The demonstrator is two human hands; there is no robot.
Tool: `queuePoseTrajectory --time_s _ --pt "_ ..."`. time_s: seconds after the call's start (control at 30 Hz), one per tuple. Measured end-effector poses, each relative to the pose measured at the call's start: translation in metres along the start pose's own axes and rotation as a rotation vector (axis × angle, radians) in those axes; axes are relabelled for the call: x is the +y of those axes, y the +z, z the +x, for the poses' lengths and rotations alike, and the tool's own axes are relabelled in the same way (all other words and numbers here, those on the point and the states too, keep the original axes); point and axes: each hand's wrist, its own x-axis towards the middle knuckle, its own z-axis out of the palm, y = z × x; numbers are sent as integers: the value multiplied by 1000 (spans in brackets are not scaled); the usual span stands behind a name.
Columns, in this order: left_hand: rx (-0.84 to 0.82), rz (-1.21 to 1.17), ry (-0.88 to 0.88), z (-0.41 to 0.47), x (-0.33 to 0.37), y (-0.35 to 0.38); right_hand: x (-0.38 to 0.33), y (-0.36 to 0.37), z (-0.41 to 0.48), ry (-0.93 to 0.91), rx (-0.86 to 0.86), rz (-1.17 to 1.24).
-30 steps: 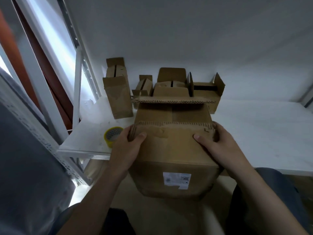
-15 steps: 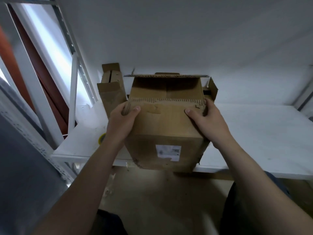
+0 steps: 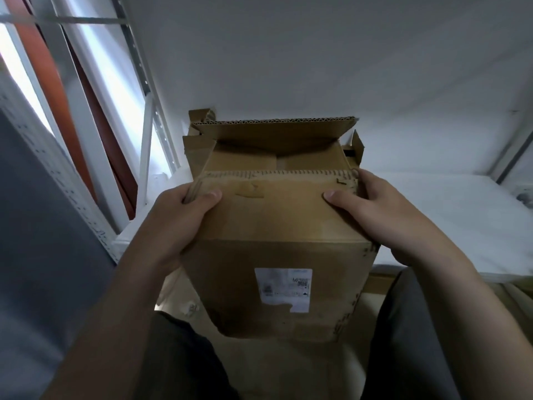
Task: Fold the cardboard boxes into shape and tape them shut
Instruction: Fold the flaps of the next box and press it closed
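A brown cardboard box (image 3: 277, 223) with a white label on its near side fills the middle of the head view, held up in front of the white shelf. Its near top flap is folded down; the far flap stands up and the inner side flaps lie inside. My left hand (image 3: 184, 217) grips the box's top left corner, thumb on the near flap. My right hand (image 3: 375, 212) grips the top right corner, thumb pressing the same flap. Behind it, parts of other cardboard boxes (image 3: 199, 116) peek out. The tape roll is hidden.
A white shelf (image 3: 447, 215) runs to the right behind the box, under a white wall. A white metal rack upright (image 3: 144, 157) and a bright window stand at the left. My legs in dark trousers are below, over a pale floor.
Both hands have lifted the box up and toward me; it now covers the yellow tape roll and most of the boxes at the back. The view has tilted upward.
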Motion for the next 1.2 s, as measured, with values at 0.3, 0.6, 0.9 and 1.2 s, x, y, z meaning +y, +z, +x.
queuePoseTrajectory --time_s 0.3,0.6,0.9,1.2 --pt "7 -74 13 65 33 21 -12 -7 78 10 15 -49" --pt "48 -61 46 138 -6 64 43 18 143 -67 167 -146" --pt "74 -100 6 146 -15 69 49 29 152 -18 161 -244" --pt "156 -58 -11 105 -70 84 91 40 110 23 98 -224"
